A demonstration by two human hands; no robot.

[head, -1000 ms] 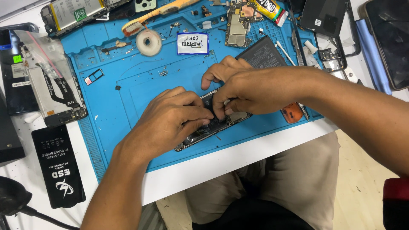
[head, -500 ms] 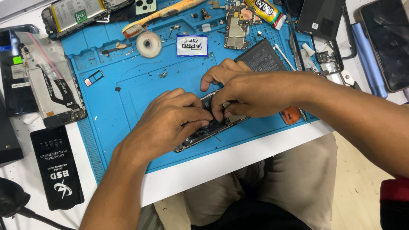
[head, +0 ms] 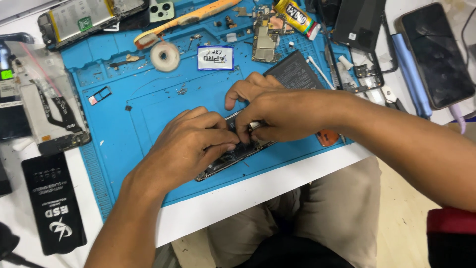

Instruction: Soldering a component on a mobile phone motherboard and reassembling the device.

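Observation:
An opened phone frame (head: 225, 163) lies on the blue work mat (head: 148, 114) near the table's front edge. My left hand (head: 191, 141) rests on top of it, fingers curled and pressing it down. My right hand (head: 275, 111) comes in from the right and pinches something small at the phone's upper part; a bit of silver metal (head: 255, 125) shows under its fingers, but what it is cannot be told. Both hands hide most of the phone. A dark battery (head: 292, 72) lies just behind my right hand.
On the mat's far side lie a tape roll (head: 165, 56), an orange-handled brush (head: 188, 19), a circuit board (head: 265, 37), a white label (head: 214, 57) and a yellow glue tube (head: 296, 17). Phone parts (head: 52, 106) and a black pouch (head: 53, 203) sit left; phones (head: 436, 54) right.
Both hands stay on the phone frame with only slight finger shifts. The view has moved a little.

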